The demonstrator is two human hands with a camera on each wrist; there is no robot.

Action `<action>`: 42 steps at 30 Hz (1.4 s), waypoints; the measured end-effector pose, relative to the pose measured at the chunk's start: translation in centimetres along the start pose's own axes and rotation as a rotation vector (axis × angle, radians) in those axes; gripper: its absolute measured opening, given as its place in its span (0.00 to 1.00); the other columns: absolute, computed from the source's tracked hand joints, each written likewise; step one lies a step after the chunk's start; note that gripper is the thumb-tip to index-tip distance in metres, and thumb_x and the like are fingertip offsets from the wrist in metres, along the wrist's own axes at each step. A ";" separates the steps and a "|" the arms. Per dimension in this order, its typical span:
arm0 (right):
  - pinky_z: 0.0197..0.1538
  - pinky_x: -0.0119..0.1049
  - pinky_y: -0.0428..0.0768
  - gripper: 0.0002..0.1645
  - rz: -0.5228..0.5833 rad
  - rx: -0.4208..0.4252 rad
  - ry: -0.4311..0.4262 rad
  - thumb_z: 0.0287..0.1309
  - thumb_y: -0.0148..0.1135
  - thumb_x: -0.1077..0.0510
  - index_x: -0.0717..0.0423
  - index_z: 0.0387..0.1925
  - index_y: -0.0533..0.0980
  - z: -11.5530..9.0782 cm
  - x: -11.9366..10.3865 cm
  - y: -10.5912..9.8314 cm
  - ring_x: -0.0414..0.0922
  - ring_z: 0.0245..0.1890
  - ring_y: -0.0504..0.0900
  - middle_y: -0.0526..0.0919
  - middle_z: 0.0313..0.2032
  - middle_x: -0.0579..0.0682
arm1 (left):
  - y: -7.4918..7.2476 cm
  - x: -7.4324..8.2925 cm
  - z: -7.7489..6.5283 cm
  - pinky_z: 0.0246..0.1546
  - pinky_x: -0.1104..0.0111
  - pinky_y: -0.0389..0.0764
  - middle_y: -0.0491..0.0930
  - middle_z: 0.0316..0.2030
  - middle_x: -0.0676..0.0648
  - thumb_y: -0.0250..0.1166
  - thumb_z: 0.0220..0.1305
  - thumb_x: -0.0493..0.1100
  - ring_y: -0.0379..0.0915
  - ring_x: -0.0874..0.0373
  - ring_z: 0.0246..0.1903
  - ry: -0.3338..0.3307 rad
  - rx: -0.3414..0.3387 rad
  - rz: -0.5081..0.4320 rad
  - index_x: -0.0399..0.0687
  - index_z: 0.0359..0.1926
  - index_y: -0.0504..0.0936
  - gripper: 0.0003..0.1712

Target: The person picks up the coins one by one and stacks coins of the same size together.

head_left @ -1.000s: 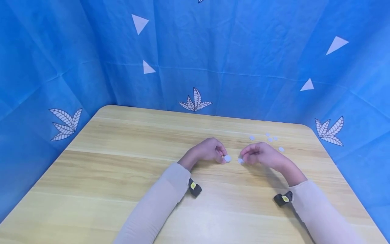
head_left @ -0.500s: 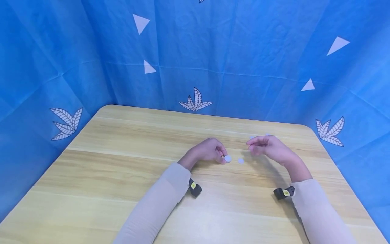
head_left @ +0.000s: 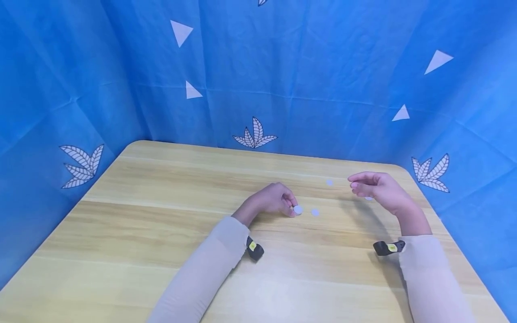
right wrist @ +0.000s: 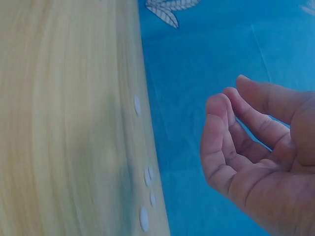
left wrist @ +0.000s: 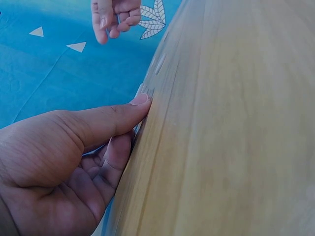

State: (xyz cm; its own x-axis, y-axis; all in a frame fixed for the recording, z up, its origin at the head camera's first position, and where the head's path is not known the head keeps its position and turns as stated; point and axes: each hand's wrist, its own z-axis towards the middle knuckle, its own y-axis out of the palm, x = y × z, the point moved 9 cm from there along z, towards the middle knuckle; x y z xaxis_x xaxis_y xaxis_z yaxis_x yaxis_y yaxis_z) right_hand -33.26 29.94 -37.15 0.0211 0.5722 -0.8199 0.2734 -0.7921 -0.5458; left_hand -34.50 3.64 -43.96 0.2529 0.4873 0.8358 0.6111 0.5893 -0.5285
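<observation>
My left hand [head_left: 274, 198] is low over the wooden table, thumb and fingers pinching a small white disc [head_left: 298, 210] at its edge. In the left wrist view the thumb [left wrist: 133, 110] covers most of that disc. Just to its right a second flat white disc [head_left: 315, 212] lies on the wood. My right hand [head_left: 379, 188] hovers above the back right part of the table, fingers loosely bent. A gap shows between its thumb and fingertips in the right wrist view, with nothing held there. Beneath it lie several white discs [right wrist: 143, 218], mostly hidden by the hand in the head view.
Another white disc [head_left: 329, 182] lies left of the right hand, toward the back edge. The pale wooden table [head_left: 181, 188] has rounded back corners. A blue curtain [head_left: 323, 80] with white triangles and leaf prints hangs right behind and beside it.
My right hand has let go near the disc beside the left hand, risen, and moved right and back over the loose discs. The left hand keeps its pinch in place.
</observation>
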 end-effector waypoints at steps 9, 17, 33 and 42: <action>0.50 0.26 0.79 0.31 -0.006 0.049 0.024 0.71 0.64 0.52 0.66 0.66 0.70 -0.7 1.6 -2.6 0.43 0.50 0.85 0.86 0.49 0.42 | -0.1 -0.1 0.0 0.42 0.67 0.76 0.84 0.32 0.52 0.81 0.54 0.41 0.74 0.58 0.35 -0.024 0.009 -0.018 0.53 0.36 0.88 0.10; 0.49 0.23 0.78 0.28 0.008 0.084 0.022 0.69 0.65 0.58 0.70 0.64 0.70 -0.9 3.4 -4.0 0.37 0.46 0.85 0.85 0.43 0.33 | 0.0 -0.2 0.1 0.42 0.67 0.76 0.84 0.32 0.52 0.81 0.53 0.41 0.75 0.58 0.35 -0.018 0.011 -0.015 0.52 0.36 0.88 0.10; 0.47 0.33 0.82 0.31 -0.096 0.092 0.107 0.71 0.62 0.56 0.73 0.66 0.68 -0.7 6.3 -4.3 0.37 0.43 0.81 0.80 0.56 0.63 | 0.1 -0.2 0.2 0.42 0.67 0.77 0.84 0.32 0.52 0.81 0.53 0.40 0.76 0.58 0.35 -0.019 0.005 -0.020 0.51 0.37 0.88 0.11; 0.47 0.29 0.80 0.32 -0.210 0.025 0.084 0.71 0.63 0.54 0.71 0.67 0.70 -0.5 6.1 -3.4 0.32 0.47 0.77 0.77 0.62 0.70 | 0.0 0.0 0.0 0.41 0.67 0.76 0.84 0.31 0.52 0.81 0.53 0.40 0.75 0.59 0.34 -0.004 0.005 -0.016 0.51 0.37 0.88 0.11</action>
State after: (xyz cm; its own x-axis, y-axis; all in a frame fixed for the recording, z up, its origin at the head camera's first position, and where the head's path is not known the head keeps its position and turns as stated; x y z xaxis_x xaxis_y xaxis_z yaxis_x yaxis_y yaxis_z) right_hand -33.55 36.21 -40.17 0.0465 0.7400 -0.6710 0.2563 -0.6581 -0.7079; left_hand -34.56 3.63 -43.95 0.2400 0.4804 0.8436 0.6114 0.6002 -0.5157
